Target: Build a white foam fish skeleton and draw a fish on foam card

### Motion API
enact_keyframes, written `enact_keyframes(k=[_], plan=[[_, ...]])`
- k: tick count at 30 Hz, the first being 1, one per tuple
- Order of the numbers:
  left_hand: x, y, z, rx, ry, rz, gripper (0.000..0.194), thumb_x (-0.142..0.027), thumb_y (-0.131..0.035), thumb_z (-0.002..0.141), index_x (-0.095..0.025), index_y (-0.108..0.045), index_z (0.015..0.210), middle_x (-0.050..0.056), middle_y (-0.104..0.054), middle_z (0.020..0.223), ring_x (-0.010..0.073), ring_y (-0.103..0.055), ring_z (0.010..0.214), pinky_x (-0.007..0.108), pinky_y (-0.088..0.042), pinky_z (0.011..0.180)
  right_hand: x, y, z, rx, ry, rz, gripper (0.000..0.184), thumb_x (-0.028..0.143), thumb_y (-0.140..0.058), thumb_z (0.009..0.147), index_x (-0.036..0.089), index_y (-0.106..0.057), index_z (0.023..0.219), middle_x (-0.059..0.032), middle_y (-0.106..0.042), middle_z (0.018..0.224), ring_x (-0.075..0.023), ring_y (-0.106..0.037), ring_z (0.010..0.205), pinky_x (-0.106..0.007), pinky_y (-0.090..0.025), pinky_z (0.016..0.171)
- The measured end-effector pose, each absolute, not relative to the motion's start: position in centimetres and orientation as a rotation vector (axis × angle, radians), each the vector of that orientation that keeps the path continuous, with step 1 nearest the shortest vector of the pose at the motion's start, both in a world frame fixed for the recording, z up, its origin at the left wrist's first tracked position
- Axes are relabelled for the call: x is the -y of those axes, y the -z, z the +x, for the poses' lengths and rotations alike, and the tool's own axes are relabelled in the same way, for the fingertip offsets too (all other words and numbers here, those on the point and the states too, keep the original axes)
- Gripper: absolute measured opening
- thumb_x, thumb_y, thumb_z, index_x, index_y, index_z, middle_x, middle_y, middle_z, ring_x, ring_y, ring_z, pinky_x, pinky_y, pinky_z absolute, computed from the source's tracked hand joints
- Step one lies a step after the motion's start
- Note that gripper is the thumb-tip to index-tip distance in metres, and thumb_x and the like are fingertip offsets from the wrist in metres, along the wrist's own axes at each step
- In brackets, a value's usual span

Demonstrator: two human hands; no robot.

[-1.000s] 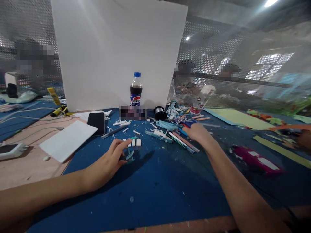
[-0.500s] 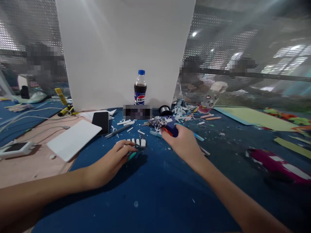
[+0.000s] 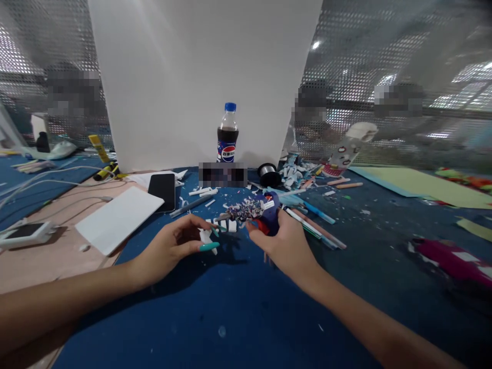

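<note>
My right hand (image 3: 294,243) grips a blue hot glue gun (image 3: 272,210) by its handle, fingers near an orange-red trigger. Its front end is crusted with scraps, and the nozzle points left. My left hand (image 3: 175,246), with long teal nails, pinches a small white piece (image 3: 207,241) between thumb and fingers. Just beyond that hand, under the nozzle, small white blocks (image 3: 232,226) lie in a row on the blue table (image 3: 230,318). The nozzle hangs close to the left fingertips; whether it touches the white piece I cannot tell.
A cola bottle (image 3: 228,136) stands before a white board (image 3: 203,61). Behind the glue gun lie a wire spool (image 3: 269,175), paper scraps (image 3: 298,171) and several pens (image 3: 319,211). A phone (image 3: 162,192) and white sheet (image 3: 120,220) are left; a magenta item (image 3: 449,261) lies right.
My left hand has lifted a white piece from around the row of blocks. My right hand has brought the glue gun nearer and lower, its nozzle now beside the left fingers.
</note>
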State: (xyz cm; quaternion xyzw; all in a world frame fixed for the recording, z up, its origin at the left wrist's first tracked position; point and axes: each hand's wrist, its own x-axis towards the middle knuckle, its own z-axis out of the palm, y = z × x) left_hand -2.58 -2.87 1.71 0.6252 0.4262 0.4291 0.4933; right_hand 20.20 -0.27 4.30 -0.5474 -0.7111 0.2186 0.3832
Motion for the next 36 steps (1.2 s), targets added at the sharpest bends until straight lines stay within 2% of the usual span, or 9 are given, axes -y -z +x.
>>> enact_keyframes(k=[4,10,18,22,25,30,36], plan=[[2.75,-1.73,-2.52,-0.926,-1.078,1.388,0.036,-0.017,-0.072,0.068,-0.018,-0.057,0.101,0.001,-0.066,0.094,0.0128,-0.062,0.083,0.026,-0.05,0.074,-0.01,-4.32,20.35,1.888,-0.336,-1.383,0.027,0.041,-0.063,0.068,0.021,-0.044,0.069,-0.0017,-0.053,0.056,-0.016,-0.05,0.047,-0.027,-0.037,0.04],[2.61,-1.78,-2.76,-0.844,-1.061,1.266,0.038,-0.013,-0.074,0.066,-0.017,-0.055,0.099,0.001,-0.068,0.086,0.0144,-0.067,0.081,0.028,-0.054,0.074,-0.46,-3.85,20.8,1.922,0.034,-1.292,0.019,0.034,-0.055,0.067,0.02,-0.045,0.075,-0.0036,-0.054,0.06,-0.0183,-0.054,0.052,-0.028,-0.041,0.048],[2.64,-1.85,-2.81,-0.835,-1.025,1.246,0.035,-0.015,-0.073,0.069,-0.017,-0.058,0.101,0.001,-0.071,0.085,0.0166,-0.069,0.082,0.03,-0.054,0.078,0.1,-3.59,20.47,1.957,0.161,-1.276,0.017,0.035,-0.055,0.069,0.021,-0.046,0.072,0.0,-0.049,0.052,-0.0154,-0.048,0.044,-0.026,-0.035,0.042],[2.72,-1.74,-2.98,-0.866,-1.046,1.304,0.036,-0.015,-0.07,0.072,-0.018,-0.061,0.107,0.004,-0.071,0.098,0.0189,-0.068,0.092,0.034,-0.052,0.086,0.0,-3.55,20.53,1.979,0.249,-1.226,0.013,0.032,-0.054,0.071,0.02,-0.049,0.072,0.0005,-0.048,0.05,-0.0155,-0.049,0.044,-0.026,-0.035,0.044],[2.69,-1.58,-3.15,-0.88,-1.06,1.324,0.035,-0.017,-0.069,0.074,-0.02,-0.064,0.109,0.004,-0.071,0.104,0.0177,-0.067,0.095,0.033,-0.05,0.09,-0.06,-3.52,20.62,1.986,0.331,-1.193,0.012,0.031,-0.054,0.072,0.019,-0.051,0.072,0.0002,-0.048,0.049,-0.0161,-0.049,0.045,-0.026,-0.036,0.046],[2.64,-1.62,-3.13,-0.854,-1.068,1.255,0.036,-0.015,-0.071,0.072,-0.021,-0.066,0.107,0.003,-0.074,0.095,0.0164,-0.069,0.087,0.032,-0.052,0.087,-0.01,-3.47,20.79,2.011,0.365,-1.215,0.017,0.036,-0.053,0.075,0.019,-0.053,0.074,0.0001,-0.047,0.049,-0.0159,-0.048,0.044,-0.026,-0.033,0.045],[2.51,-1.48,-3.01,-0.778,-1.063,1.161,0.038,-0.011,-0.077,0.062,-0.016,-0.064,0.098,0.001,-0.073,0.077,0.0161,-0.07,0.073,0.028,-0.056,0.07,-0.01,-3.4,20.91,2.007,0.398,-1.165,0.016,0.035,-0.053,0.076,0.02,-0.051,0.071,0.0004,-0.046,0.048,-0.0154,-0.046,0.043,-0.026,-0.033,0.044]])
